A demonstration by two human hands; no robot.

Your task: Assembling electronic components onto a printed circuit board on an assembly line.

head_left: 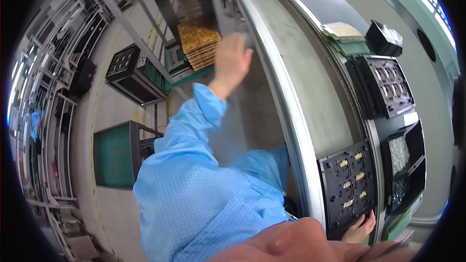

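The stack of brown boards point(199, 41) is positioned immediately to the left of the left hand point(232, 60), on a rack beside the line. The left hand is the nearer of the two. Its fingers are extended and set close together, the thumb is spread to the right, and no part is seen to be held; contact with the board edges cannot be confirmed, as the hand is blurred.

The black tray point(336, 216), fitted with small pale inserts, is located at lower right, well apart from the stack. Its long axis is aligned with the conveyor point(310, 68). The near edge of the tray is touched by the bent fingers of the right hand point(360, 230); whether they are clamped on it cannot be told.

The conveyor surface is grey-green and bordered by a bright metal rail point(286, 102). Beyond it, a divided black bin point(417, 136) and stacked black trays point(359, 87) are placed. At left, a green-panelled cart point(114, 153) is parked on the tiled floor point(82, 136), with yellow lines marked nearby.
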